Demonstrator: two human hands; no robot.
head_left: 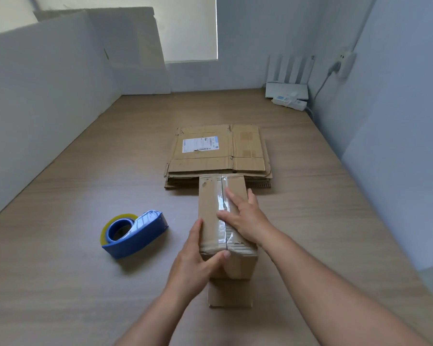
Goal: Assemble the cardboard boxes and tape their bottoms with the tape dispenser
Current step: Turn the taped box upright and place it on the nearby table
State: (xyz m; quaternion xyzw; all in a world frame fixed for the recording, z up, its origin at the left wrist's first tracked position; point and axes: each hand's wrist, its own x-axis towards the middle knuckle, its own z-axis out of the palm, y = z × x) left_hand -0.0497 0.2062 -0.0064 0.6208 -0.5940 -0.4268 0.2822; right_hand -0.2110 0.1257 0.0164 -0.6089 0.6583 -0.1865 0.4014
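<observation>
An assembled cardboard box (211, 208) stands on the table with its bottom up, a strip of clear tape running along the centre seam. My left hand (196, 260) grips the box's near left corner, thumb across the near edge. My right hand (245, 216) lies flat on the taped seam, fingers straight and spread. A blue tape dispenser (135, 233) with a yellowish roll lies on the table to the left of the box, apart from both hands. A stack of flattened cardboard boxes (218, 156) lies just behind the box.
The wooden table (85, 270) is bounded by white panels (43, 96) on the left and back. A white router (286, 88) and power strip (290, 102) sit at the back right corner. One open flap of the box (230, 293) lies toward me.
</observation>
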